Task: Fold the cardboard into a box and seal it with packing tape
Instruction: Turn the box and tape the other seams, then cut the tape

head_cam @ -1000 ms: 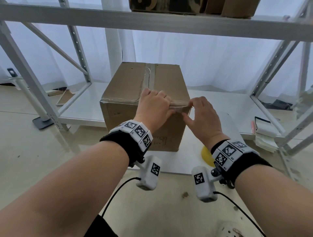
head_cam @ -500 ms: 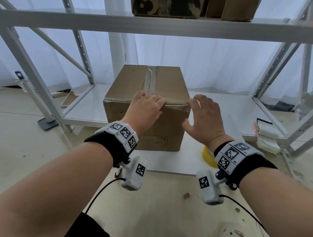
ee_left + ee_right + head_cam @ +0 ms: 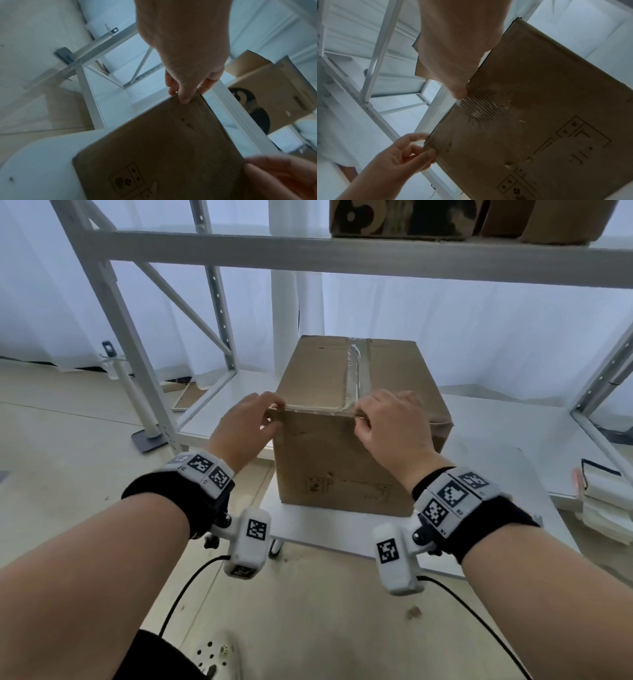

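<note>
standing upright on the white shelf board [image 3: 486, 440] of a metal rack [image 3: 113, 302], the closed cardboard box [image 3: 342, 460] shows its near face to the head camera, with printed handling symbols near that face's lower edge. clear packing tape [image 3: 356, 371] runs along the centre seam of the top from far to near, and a second strip lies along the top near edge.

left hand [image 3: 245, 428]: placed at the top near-left corner of the box; thumb on the near face and fingers curled over the top edge, pinching the corner where the tape ends (left wrist view: thumb tip [image 3: 184, 98] pressed on the cardboard).

right hand [image 3: 394, 422]: placed on the top near edge just right of the centre seam; fingers curled over the edge onto the top, thumb down on the near face, gripping the taped edge. in the right wrist view a patch of torn surface exposing corrugation lies just beside the thumb.

other items: more cardboard boxes [image 3: 411, 217] on the upper shelf; a small stack of papers [image 3: 603, 501] on the shelf board at right, well apart from the box.
</note>
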Demonstrator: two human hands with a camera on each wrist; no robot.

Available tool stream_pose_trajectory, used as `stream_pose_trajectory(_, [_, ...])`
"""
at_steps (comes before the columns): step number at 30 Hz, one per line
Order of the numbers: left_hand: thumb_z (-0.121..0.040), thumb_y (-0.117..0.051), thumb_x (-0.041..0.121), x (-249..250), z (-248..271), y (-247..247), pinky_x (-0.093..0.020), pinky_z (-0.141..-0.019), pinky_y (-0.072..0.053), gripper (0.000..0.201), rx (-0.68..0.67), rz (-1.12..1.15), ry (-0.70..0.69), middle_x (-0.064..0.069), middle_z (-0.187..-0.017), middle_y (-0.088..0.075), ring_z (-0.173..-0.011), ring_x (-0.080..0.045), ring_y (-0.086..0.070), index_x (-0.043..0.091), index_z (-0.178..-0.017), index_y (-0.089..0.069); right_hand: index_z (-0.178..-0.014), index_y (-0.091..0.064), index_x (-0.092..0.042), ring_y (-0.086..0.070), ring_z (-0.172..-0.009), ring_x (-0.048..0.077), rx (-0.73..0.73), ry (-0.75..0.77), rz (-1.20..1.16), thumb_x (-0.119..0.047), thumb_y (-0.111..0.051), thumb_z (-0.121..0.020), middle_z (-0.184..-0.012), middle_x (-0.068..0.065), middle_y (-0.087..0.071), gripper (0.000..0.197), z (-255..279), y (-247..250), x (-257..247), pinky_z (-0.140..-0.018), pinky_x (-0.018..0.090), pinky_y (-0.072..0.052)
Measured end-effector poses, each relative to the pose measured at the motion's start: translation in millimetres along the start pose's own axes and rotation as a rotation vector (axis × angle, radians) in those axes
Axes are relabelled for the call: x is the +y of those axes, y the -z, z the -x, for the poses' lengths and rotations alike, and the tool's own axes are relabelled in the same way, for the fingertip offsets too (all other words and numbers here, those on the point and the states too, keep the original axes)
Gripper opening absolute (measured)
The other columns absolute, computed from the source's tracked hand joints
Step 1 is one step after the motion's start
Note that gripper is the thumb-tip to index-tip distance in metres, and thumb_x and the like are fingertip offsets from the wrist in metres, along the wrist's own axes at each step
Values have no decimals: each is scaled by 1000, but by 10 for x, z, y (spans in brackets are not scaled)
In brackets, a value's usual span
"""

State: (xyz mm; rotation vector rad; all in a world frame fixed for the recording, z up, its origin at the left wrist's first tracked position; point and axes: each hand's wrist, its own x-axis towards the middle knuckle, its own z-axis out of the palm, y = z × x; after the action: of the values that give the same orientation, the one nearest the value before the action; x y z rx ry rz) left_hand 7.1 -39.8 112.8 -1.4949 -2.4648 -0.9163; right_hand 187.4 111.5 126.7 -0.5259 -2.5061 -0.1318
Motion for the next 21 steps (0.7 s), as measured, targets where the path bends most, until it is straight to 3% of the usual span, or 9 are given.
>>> stream_pose_trajectory(5, [-86,-66,21,169,45,-132,-27,-76,-50,20,-32,66,-190,3,-92,-57,-77,-12,-56,14,-105,-62,-101,-66,-14,-61,-88,24,10,69,-30,-17,-60,-80,-98,3,-67,22,107,-54,223,-86,37,-42])
stream_pose_trajectory(7, [-86,-67,22,221,38,-166,-21,-75,-42,19,17,54,-239,3,-94,-53,-82,-10,-51,12,-101,-64,-103,-66,-14,-61,-89,23,25,101,-63,-19,-60,-82,-100,2,-66,23,119,-84,196,-84,35,-44])
stream_pose_trajectory(10, [-84,-69,18,223,20,-178,-24,-83,-40,14,77,84,-268,-3,-102,-55,-92,-13,-51,12,-96,-66,-101,-67,-13,-61,-86,23,77,170,-95,-20,-60,-87,-97,3,-66,17,83,-133,65,-76,38,-51])
stream_pose_trajectory(13, [-86,-65,12,218,22,-178,-28,-82,-47,4,69,143,-271,-2,-97,-61,-89,-17,-57,13,-90,-65,-95,-68,-11,-62,-81,25,121,202,-113,-15,-60,-89,-92,5,-67,11,59,-174,0,-70,39,-52])
stream_pose_trajectory(21, [-88,-62,12,183,28,-255,-24,-82,-38,5,99,126,-294,4,-92,-52,-87,-12,-49,14,-92,-65,-85,-70,-9,-62,-75,26,233,248,-98,-10,-67,-84,-85,5,-67,4,104,-258,-12,-65,36,-52])
